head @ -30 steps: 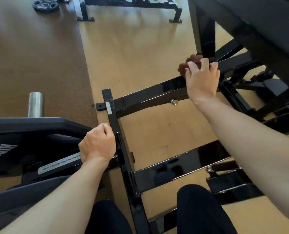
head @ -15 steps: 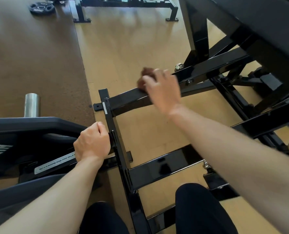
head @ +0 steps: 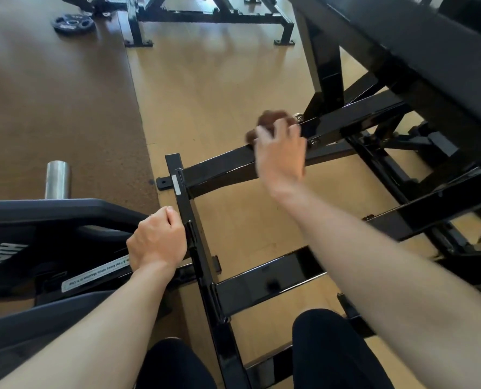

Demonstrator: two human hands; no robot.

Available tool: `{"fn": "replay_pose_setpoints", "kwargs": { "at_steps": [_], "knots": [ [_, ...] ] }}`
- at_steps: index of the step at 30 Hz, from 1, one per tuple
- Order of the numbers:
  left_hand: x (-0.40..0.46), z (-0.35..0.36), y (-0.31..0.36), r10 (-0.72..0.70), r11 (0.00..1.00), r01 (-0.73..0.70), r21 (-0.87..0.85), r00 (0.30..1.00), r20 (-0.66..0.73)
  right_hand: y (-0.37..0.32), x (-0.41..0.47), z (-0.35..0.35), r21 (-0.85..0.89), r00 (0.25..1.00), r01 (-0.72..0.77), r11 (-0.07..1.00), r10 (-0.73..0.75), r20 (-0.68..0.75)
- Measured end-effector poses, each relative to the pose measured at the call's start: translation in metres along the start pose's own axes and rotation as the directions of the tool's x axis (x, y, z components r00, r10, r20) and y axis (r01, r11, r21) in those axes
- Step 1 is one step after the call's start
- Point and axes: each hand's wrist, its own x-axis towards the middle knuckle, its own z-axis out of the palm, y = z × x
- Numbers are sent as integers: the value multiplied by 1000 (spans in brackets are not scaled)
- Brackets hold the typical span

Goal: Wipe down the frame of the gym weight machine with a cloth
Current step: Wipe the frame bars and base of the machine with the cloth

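Right hand (head: 282,157) presses brown cloth (head: 270,123) onto black frame crossbar (head: 222,168), fingers curled round cloth for wiping. Left hand (head: 157,242) clenched on upright bar (head: 197,242), likely steadying me.

The floor (head: 219,88) carries the black machine frame (head: 219,169) and a weight plate (head: 73,23).

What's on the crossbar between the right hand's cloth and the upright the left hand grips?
Nothing: in the head view, bare glossy black crossbar runs from the brown cloth to the upright post.
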Motion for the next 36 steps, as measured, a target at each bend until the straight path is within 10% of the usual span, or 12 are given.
{"fn": "replay_pose_setpoints", "kwargs": {
  "at_steps": [7,16,25,30,36],
  "knots": [
    [0,0,-1,14,1000,-14,-3,1000,-12,12,-3,2,4,941,337,942,-336,32],
    [3,4,-2,8,1000,-8,14,1000,-10,76,48,-10,-161,988,-156,974,153,-33],
    [2,3,-1,-12,1000,12,13,1000,-3,-106,-53,20,161,929,319,934,-342,143],
    [-1,2,-2,-5,1000,5,-6,1000,-16,-60,-34,19,99,828,537,838,-546,130],
    [-1,2,1,8,1000,-9,-10,999,-41,-2,25,18,-40,994,84,996,-81,74]
  ]
}}
